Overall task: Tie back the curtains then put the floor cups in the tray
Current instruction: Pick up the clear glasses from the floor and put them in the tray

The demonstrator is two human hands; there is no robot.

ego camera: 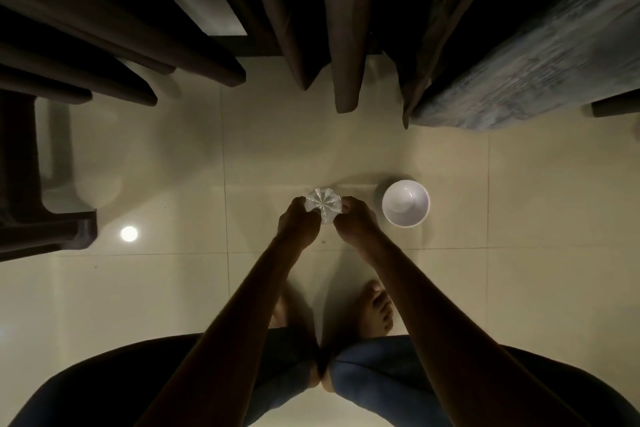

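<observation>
1. Glass is sitting between both sets of fingers. The fingers of the left hand are curling round the left side of the clear glass cup. The fingers of the right hand are closing on its right side. Both hands are holding this cup and nothing else.
2. The dim light is hiding whether the clear glass cup is resting on the floor or hanging just above it. Its mouth is facing up.
3. Just right of the clear glass cup, a white cup is standing upright, apart from it and untouched.
4. Beyond the clear glass cup, the curtains are hanging with their hems near the floor. Any tie higher up is lying out of view.
5. Beyond and right of the clear glass cup, a bed is showing its corner. No tray is showing anywhere.
6. Doing this step well likely means keeping the clear glass cup level and gripping its wall rather than only its rim, since smooth glass is probably slippery. It also means lifting straight up, so nothing is knocking the white cup.
</observation>
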